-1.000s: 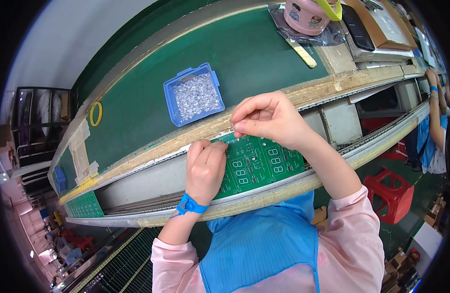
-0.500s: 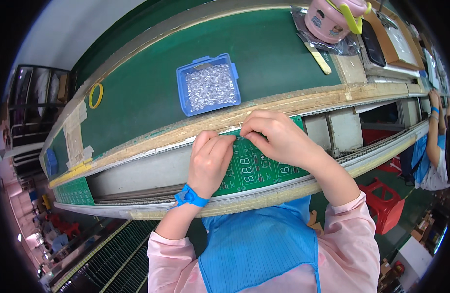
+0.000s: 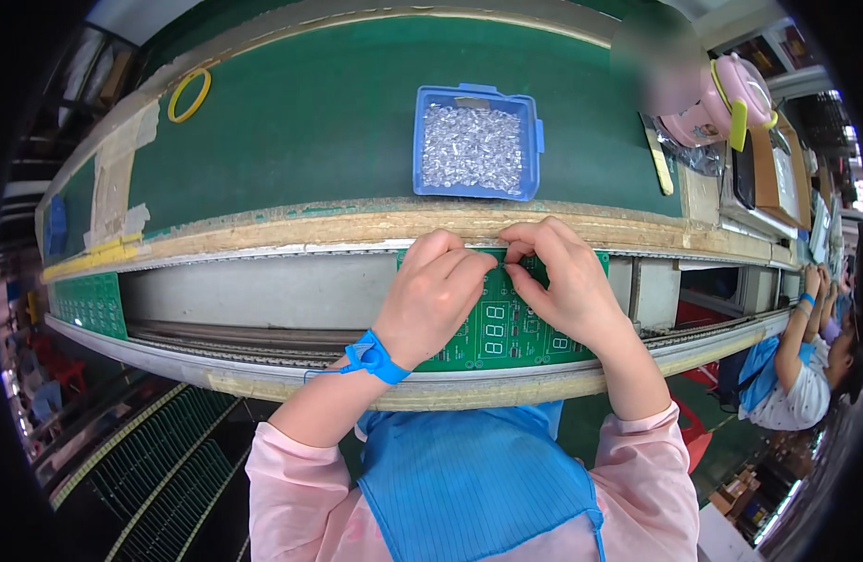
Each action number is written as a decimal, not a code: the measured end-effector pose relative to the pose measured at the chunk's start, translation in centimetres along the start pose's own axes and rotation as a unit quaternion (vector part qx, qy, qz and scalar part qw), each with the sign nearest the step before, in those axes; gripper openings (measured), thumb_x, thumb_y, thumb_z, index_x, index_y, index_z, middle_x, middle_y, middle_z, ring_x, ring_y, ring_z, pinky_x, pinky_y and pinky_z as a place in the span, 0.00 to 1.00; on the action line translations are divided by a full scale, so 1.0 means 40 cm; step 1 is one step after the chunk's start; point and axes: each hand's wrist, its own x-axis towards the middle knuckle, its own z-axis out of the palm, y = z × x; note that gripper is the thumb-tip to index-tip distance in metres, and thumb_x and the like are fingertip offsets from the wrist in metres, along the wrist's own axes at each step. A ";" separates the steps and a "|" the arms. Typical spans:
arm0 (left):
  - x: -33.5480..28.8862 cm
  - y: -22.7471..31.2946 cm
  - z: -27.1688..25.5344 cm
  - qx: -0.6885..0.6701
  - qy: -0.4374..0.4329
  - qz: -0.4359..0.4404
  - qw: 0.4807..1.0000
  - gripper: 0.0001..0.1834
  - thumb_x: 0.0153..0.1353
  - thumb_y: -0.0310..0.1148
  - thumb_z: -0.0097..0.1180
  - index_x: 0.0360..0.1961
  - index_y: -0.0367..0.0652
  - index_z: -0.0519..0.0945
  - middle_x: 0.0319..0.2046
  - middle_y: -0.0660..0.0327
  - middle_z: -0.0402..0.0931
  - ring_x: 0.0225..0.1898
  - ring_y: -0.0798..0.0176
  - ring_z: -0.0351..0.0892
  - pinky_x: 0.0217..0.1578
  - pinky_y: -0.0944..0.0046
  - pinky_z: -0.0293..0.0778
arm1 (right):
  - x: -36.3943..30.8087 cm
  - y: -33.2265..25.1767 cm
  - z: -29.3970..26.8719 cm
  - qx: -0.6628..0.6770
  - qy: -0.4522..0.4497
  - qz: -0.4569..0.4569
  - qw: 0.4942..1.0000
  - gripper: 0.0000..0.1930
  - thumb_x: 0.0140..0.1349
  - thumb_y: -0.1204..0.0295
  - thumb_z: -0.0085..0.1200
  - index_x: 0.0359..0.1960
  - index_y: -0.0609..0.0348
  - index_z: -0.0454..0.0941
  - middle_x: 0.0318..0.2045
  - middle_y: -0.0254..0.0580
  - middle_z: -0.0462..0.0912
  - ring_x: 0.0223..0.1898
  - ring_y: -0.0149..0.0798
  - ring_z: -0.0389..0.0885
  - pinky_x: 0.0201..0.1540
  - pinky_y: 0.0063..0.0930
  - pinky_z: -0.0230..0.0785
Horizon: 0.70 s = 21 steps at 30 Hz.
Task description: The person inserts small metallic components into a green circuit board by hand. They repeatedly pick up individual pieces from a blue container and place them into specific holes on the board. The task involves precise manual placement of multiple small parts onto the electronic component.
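Observation:
A green circuit board (image 3: 494,348) printed with digit outlines lies on the rails in front of me, partly covered by both hands. My left hand (image 3: 433,298) is closed in a pinch over its far left part. Fingers bent and tips together, my right hand (image 3: 570,290) pinches just beside it, near the board's far edge. Whatever sits between the fingertips is too small to make out. Beyond the wooden ledge stands a blue bin (image 3: 478,194) filled with small clear parts (image 3: 473,145). A blue strap (image 3: 373,358) circles my left wrist.
Another green board (image 3: 89,304) rests on the rails at far left. A yellow ring (image 3: 190,95) lies on the green tabletop (image 3: 291,122). At the right are a pink bucket (image 3: 698,124) and an open carton (image 3: 778,178); a co-worker (image 3: 792,375) is beyond. Racks (image 3: 160,468) stand lower left.
The view has turned, so the bin and board appear farther right. Both hands stay pinched at the board's far edge, their fingertips slightly farther apart.

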 end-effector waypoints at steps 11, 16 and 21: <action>0.001 -0.003 -0.003 -0.010 -0.001 0.015 1.000 0.15 0.44 0.17 0.65 0.37 0.36 0.82 0.29 0.58 0.78 0.36 0.55 0.75 0.39 0.56 0.74 | 0.001 -0.008 0.010 -0.021 0.012 -0.007 1.000 0.21 0.51 0.85 0.61 0.48 0.60 0.75 0.30 0.40 0.81 0.35 0.45 0.80 0.36 0.38 0.74; -0.001 -0.005 -0.002 -0.013 0.001 0.013 1.000 0.15 0.44 0.18 0.64 0.37 0.37 0.82 0.29 0.58 0.77 0.36 0.55 0.74 0.39 0.56 0.73 | 0.001 -0.009 0.012 -0.018 0.011 -0.003 1.000 0.21 0.51 0.85 0.61 0.48 0.61 0.75 0.31 0.41 0.81 0.35 0.45 0.80 0.36 0.37 0.74; -0.003 -0.006 -0.001 -0.008 0.001 0.014 1.000 0.15 0.44 0.18 0.64 0.37 0.37 0.82 0.29 0.58 0.77 0.37 0.54 0.74 0.39 0.56 0.74 | 0.000 -0.006 0.012 -0.011 0.011 -0.003 1.000 0.20 0.52 0.86 0.61 0.48 0.62 0.74 0.31 0.41 0.81 0.36 0.46 0.80 0.36 0.37 0.74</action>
